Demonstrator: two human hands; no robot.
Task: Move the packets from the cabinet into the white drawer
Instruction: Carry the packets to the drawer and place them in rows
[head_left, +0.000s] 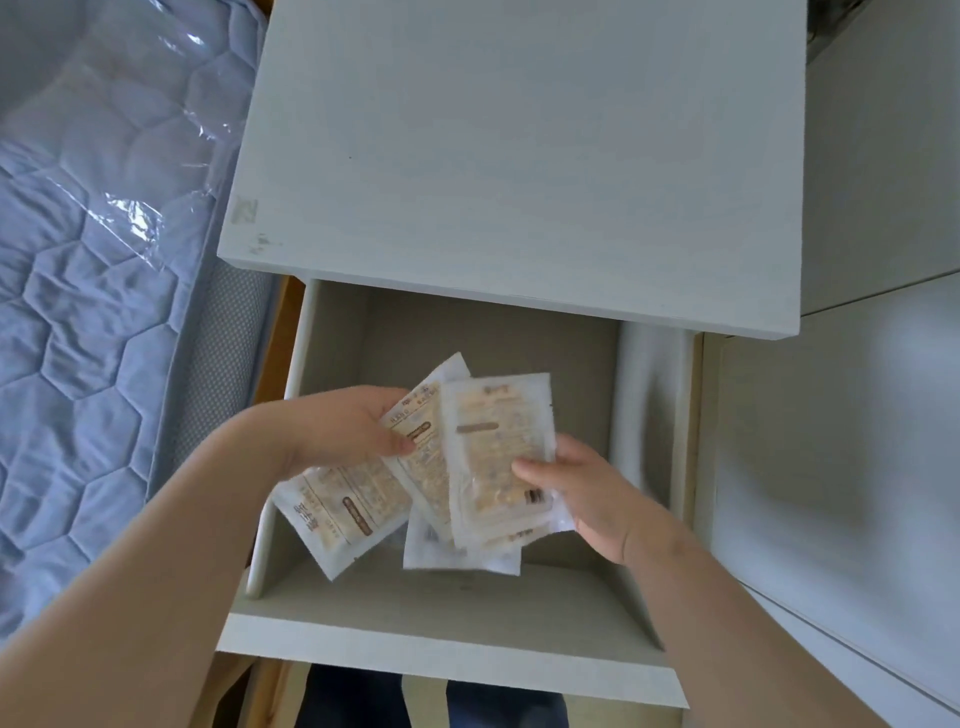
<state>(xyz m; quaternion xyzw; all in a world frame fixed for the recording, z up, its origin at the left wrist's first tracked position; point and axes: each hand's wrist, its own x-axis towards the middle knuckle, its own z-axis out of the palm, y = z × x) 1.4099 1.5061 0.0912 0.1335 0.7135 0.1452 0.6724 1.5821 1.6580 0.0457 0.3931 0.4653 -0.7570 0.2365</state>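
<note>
The white drawer (447, 649) stands pulled out below the white cabinet top (519, 156). Over its open inside I hold a fan of several clear packets (467, 467) with tan printed contents. My left hand (337, 431) pinches the left packets, thumb on top. My right hand (582, 493) grips the right-hand stack, thumb across its face. One packet (343, 519) hangs down at the left over the drawer's left wall. The drawer floor under the packets looks bare.
A blue quilted mattress (88, 312) under clear plastic lies at the left, with a wooden bed frame (283, 332) beside the drawer. White furniture surfaces (857, 415) stand at the right. My dark trouser legs (431, 701) show below the drawer front.
</note>
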